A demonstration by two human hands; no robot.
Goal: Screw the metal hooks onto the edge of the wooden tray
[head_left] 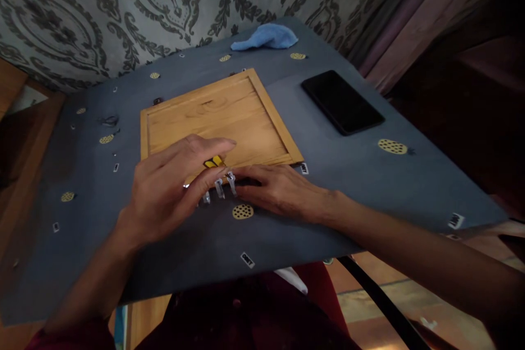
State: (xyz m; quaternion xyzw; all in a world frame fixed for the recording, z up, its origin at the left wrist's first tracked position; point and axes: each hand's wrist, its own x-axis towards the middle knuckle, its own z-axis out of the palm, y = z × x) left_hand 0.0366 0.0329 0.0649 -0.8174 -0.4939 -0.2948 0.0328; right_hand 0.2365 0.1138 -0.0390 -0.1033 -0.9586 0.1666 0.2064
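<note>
A light wooden panel with a raised frame (272, 109) lies flat on the table. My left hand (168, 186) is over its near left part, curled around a small screwdriver with a yellow and black handle (214, 162). The tool's thin shaft points toward the panel's near edge; its tip is hard to make out. Several clear hooks (220, 188) stick out along that edge. My right hand (283, 188) lies against the same edge, its fingers pinched at the rightmost hook (232, 183).
A black phone (343, 101) lies right of the panel. Beyond it, a blue cloth (266, 37) sits near the patterned curtain (164, 0). A small dark metal item (109, 120) lies at left. The blue-grey tablecloth (184, 262) carries pineapple prints.
</note>
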